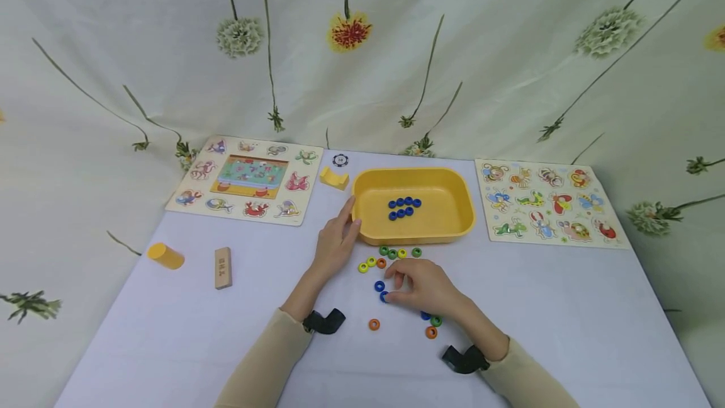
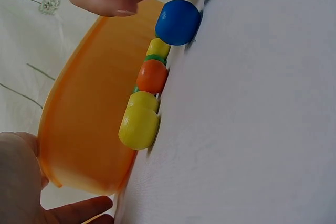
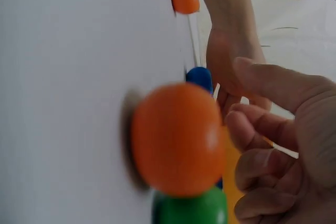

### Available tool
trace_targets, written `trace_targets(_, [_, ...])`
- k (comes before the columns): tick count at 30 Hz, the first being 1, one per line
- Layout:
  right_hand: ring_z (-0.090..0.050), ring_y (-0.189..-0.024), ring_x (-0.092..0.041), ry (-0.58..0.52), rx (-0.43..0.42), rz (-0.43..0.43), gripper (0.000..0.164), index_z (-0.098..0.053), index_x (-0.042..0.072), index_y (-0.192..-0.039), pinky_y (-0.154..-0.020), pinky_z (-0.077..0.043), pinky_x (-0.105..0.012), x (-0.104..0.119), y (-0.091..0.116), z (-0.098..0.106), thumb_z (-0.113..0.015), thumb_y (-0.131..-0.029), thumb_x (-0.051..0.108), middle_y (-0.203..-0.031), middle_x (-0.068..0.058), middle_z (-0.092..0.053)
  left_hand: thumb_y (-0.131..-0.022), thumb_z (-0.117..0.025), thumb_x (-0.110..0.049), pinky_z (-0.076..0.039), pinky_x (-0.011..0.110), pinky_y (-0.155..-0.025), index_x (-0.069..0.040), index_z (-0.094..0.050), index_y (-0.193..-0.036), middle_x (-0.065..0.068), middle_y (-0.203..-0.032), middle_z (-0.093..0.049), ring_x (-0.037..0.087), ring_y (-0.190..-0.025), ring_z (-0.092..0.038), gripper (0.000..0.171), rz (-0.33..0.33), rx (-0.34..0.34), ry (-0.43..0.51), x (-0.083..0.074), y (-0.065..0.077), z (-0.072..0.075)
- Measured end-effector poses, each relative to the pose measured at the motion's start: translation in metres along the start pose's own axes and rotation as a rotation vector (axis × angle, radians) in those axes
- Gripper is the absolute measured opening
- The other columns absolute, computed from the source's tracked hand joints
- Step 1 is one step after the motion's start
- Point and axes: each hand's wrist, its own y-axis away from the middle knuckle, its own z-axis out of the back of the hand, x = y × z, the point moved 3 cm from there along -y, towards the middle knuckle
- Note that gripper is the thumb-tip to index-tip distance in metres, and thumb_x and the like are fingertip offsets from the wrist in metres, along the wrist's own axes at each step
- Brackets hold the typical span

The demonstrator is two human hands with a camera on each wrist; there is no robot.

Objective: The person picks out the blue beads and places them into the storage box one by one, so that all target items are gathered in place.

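Note:
My left hand (image 1: 334,245) rests at the left end of a yellow plastic tray (image 1: 469,222), its fingers along the outer wall and rim. Inside the tray lie two rows of blue beads (image 1: 401,213). Just in front of it my right hand (image 1: 425,283) hovers low over the table, thumb tip right at a blue bead (image 1: 383,297). A second blue bead (image 1: 379,285) lies beside that one. In the right wrist view, the thumb (image 3: 278,82) stands apart from the bent fingers, with nothing between them. An orange bead (image 3: 178,140) looms close there.
Green, yellow and orange beads (image 1: 393,254) lie along the tray's front. Nearer me are an orange bead (image 1: 374,325) and another small cluster (image 1: 432,332). Picture puzzle boards stand left (image 1: 255,180) and right (image 1: 546,203). A yellow cylinder (image 1: 166,256) and wooden block (image 1: 223,268) lie left.

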Motion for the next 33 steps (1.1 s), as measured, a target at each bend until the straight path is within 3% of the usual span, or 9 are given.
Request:
trace_targets(8, [-0.044,-0.060,-0.001,0.071,0.065,-0.026,0.027,-0.060,0.026,-0.082,-0.058,-0.036,-0.018,-0.003,-0.002,-0.016,-0.071,-0.068,0.046,-0.063,0.015,-0.050,-0.091,-0.030,-0.053,-0.029,0.054,-0.097,-0.037,-0.017,-0.141,-0.003,-0.138,-0.040,0.027,-0.119,-0.042,0.054,-0.002,0.007,0.009,0.002,0.000,0.000])
trace_targets(15, [-0.044,-0.059,0.000,0.036,0.058,-0.002,0.018,-0.061,0.023,-0.084,-0.057,-0.037,-0.017,-0.004,-0.004,-0.019,-0.069,-0.073,0.036,-0.063,0.016,-0.050,-0.091,-0.031,-0.052,-0.029,0.053,-0.097,-0.036,-0.018,-0.141,-0.002,-0.136,-0.043,0.027,-0.118,-0.043,0.054,-0.005,-0.009,0.008,0.003,-0.001,0.001])
trace_targets(19, [-0.044,-0.058,0.000,-0.033,-0.021,-0.017,0.016,-0.062,0.023,-0.086,-0.054,-0.037,-0.017,-0.002,-0.005,0.000,-0.070,-0.074,0.031,-0.067,0.018,-0.050,-0.091,-0.030,-0.053,-0.029,0.053,-0.097,-0.037,-0.017,-0.141,-0.002,-0.137,-0.042,0.027,-0.118,-0.043,0.054,-0.009,0.002,0.005,0.002,-0.001,0.000])
trace_targets(22, [-0.044,-0.056,-0.004,-0.111,-0.138,-0.005,0.015,-0.063,0.021,-0.088,-0.049,-0.037,-0.019,-0.004,-0.014,0.029,-0.070,-0.075,0.024,-0.069,0.015,-0.053,-0.091,-0.030,-0.052,-0.030,0.053,-0.096,-0.035,-0.018,-0.141,-0.002,-0.137,-0.042,0.027,-0.117,-0.044,0.054,-0.016,0.001,0.005,0.002,-0.001,0.001])
trace_targets(25, [-0.043,-0.055,-0.009,-0.126,-0.256,-0.014,0.015,-0.062,0.016,-0.089,-0.047,-0.036,-0.020,-0.016,-0.030,0.059,-0.069,-0.076,0.018,-0.071,0.008,-0.055,-0.091,-0.031,-0.052,-0.031,0.052,-0.096,-0.035,-0.018,-0.141,-0.002,-0.137,-0.042,0.027,-0.117,-0.044,0.054,-0.016,-0.005,0.003,0.001,-0.002,0.002])
trace_targets(27, [-0.043,-0.056,-0.012,-0.114,-0.302,-0.077,0.015,-0.061,0.012,-0.089,-0.047,-0.035,-0.021,-0.029,-0.041,0.075,-0.068,-0.077,0.016,-0.071,0.004,-0.056,-0.091,-0.031,-0.051,-0.031,0.052,-0.096,-0.035,-0.018,-0.141,-0.002,-0.136,-0.042,0.027,-0.117,-0.044,0.054,-0.015,-0.006,0.005,0.001,-0.002,0.003])
trace_targets(30, [-0.045,-0.060,-0.015,-0.061,-0.289,-0.212,0.017,-0.059,0.009,-0.090,-0.051,-0.037,-0.023,-0.053,-0.057,0.086,-0.067,-0.078,0.017,-0.073,0.000,-0.057,-0.091,-0.031,-0.052,-0.031,0.052,-0.096,-0.039,-0.016,-0.140,-0.002,-0.136,-0.042,0.027,-0.117,-0.044,0.053,-0.010,0.000,0.005,0.001,-0.001,0.002])
trace_targets(33, [-0.047,-0.064,-0.018,-0.018,-0.209,-0.320,0.019,-0.060,0.006,-0.091,-0.056,-0.040,-0.026,-0.070,-0.068,0.086,-0.066,-0.079,0.019,-0.074,-0.004,-0.058,-0.091,-0.031,-0.052,-0.031,0.051,-0.097,-0.042,-0.014,-0.139,-0.002,-0.137,-0.042,0.027,-0.117,-0.044,0.053,-0.007,0.003,0.006,0.000,0.000,0.001])
